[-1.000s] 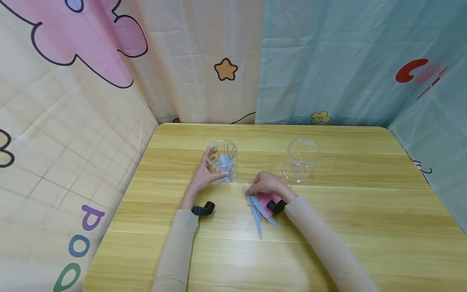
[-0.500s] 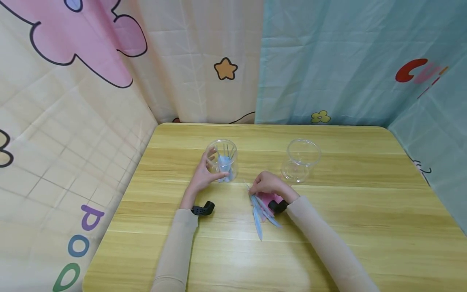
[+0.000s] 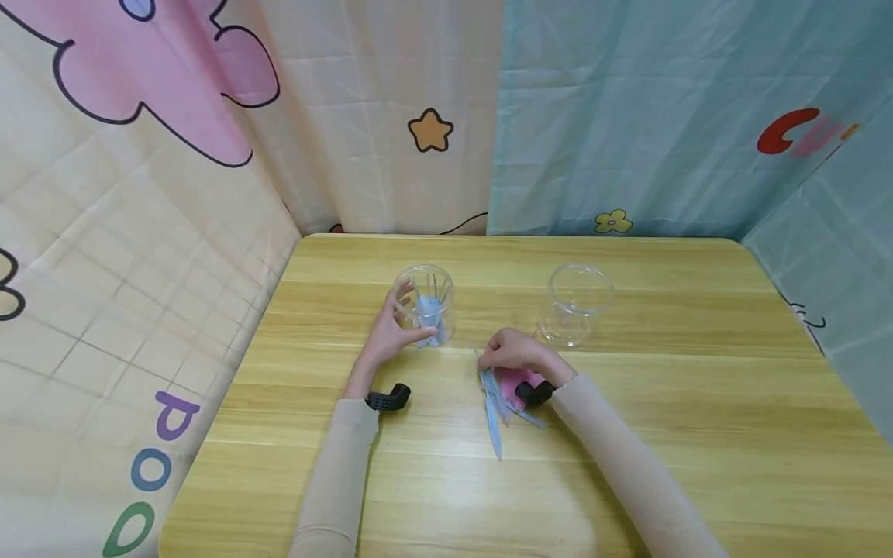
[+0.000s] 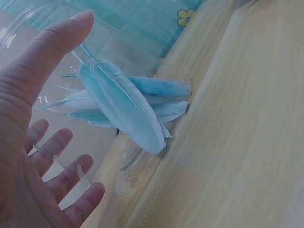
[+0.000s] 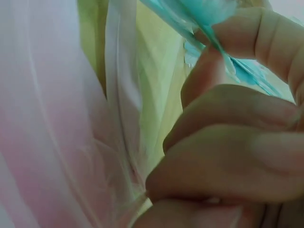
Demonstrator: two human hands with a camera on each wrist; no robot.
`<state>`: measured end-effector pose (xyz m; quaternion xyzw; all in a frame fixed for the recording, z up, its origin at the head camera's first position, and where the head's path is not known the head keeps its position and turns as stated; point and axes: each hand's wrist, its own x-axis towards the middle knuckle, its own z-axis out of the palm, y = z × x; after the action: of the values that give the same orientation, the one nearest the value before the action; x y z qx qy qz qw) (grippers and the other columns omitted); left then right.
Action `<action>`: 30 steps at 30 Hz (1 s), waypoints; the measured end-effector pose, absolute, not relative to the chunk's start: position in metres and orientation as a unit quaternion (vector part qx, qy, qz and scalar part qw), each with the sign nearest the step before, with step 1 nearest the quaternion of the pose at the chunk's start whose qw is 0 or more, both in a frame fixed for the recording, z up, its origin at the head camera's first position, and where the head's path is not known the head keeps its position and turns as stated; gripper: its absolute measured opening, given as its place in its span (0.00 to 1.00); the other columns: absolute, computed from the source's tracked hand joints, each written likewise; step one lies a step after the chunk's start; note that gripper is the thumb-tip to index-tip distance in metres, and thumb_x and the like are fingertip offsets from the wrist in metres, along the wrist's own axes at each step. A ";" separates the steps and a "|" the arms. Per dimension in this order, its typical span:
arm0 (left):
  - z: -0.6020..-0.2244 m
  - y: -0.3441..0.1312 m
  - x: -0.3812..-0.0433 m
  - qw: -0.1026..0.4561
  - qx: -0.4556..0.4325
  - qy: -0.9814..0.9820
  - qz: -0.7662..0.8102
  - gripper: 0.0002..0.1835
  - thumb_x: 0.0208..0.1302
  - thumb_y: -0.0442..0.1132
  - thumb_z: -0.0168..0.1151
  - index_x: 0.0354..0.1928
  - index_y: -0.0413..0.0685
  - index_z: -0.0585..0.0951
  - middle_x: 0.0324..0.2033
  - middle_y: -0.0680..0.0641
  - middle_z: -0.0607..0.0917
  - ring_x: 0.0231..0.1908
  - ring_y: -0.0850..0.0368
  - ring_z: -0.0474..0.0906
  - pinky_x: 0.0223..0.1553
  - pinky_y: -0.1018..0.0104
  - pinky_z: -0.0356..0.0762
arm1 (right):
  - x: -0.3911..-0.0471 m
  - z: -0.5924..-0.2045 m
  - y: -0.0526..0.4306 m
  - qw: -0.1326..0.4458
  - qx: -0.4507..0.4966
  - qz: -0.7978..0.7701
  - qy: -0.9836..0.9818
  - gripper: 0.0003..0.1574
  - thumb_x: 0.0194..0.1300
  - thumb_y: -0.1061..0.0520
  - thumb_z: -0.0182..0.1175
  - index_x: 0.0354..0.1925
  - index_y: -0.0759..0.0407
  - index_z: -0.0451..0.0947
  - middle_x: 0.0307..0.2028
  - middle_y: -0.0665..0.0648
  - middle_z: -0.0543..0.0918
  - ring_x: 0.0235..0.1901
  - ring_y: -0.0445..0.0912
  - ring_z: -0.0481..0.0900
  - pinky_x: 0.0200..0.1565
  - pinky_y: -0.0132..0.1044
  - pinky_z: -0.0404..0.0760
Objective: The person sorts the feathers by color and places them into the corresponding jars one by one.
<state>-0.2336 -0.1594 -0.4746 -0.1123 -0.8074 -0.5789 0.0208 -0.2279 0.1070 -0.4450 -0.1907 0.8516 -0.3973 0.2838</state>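
My left hand [image 3: 387, 333] holds the side of a clear plastic cup [image 3: 424, 268], thumb in front and fingers spread around the far side. Several light blue feathers [image 4: 123, 104] stand in that cup, quills up. To the right, my right hand [image 3: 515, 349] pinches a blue feather [image 3: 491, 411] near its quill end, its vane pointing toward me. Other blue feathers fan out beside it. Pink feathers [image 5: 42, 104] lie under and beside the right hand, partly hidden by it and the wrist camera.
A second clear cup [image 3: 609, 298] stands at the right, beyond the right hand. Everything is on a wooden table [image 3: 670, 434], its back edge against patterned curtains [image 3: 614, 116]. Black cameras are strapped to both wrists.
My right hand has shifted slightly right, pulling at the blue feathers, which lie spread a little differently. My left hand and both cups have stayed put.
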 end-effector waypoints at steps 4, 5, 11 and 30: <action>-0.469 -0.159 -0.232 0.015 -0.111 -0.808 -0.579 0.57 0.48 0.43 0.77 0.74 0.63 0.48 0.70 0.51 0.58 0.67 0.47 0.55 0.65 0.46 0.49 | -0.230 -0.444 0.111 0.296 -0.199 -0.407 0.841 0.15 0.55 0.56 0.64 0.18 0.62 0.74 0.16 0.49 0.71 0.16 0.39 0.63 0.20 0.29 0.59; -0.465 -0.158 -0.230 0.013 -0.113 -0.807 -0.580 0.57 0.48 0.41 0.76 0.74 0.60 0.48 0.70 0.48 0.58 0.67 0.45 0.55 0.65 0.45 0.49 | -0.230 -0.444 0.112 0.298 -0.199 -0.409 0.839 0.15 0.56 0.55 0.65 0.19 0.63 0.75 0.17 0.50 0.73 0.18 0.39 0.64 0.22 0.30 0.61; -0.441 -0.153 -0.217 0.010 -0.122 -0.801 -0.586 0.54 0.51 0.34 0.74 0.74 0.47 0.47 0.69 0.38 0.56 0.66 0.38 0.53 0.64 0.40 0.49 | -0.232 -0.442 0.117 0.298 -0.197 -0.414 0.837 0.16 0.58 0.52 0.66 0.25 0.64 0.79 0.21 0.53 0.76 0.23 0.43 0.68 0.25 0.32 0.63; -0.463 -0.157 -0.229 0.017 -0.123 -0.807 -0.578 0.56 0.50 0.38 0.75 0.74 0.55 0.48 0.70 0.44 0.57 0.67 0.41 0.55 0.63 0.41 0.50 | -0.240 -0.405 0.110 0.173 -0.102 -0.568 0.798 0.23 0.60 0.43 0.64 0.34 0.64 0.80 0.14 0.45 0.59 0.14 0.40 0.52 0.21 0.33 0.55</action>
<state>-0.2293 -0.1567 -0.4632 -0.1226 -0.8068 -0.5778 0.0166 -0.2397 0.1098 -0.4047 -0.1024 0.7980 -0.5681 0.1731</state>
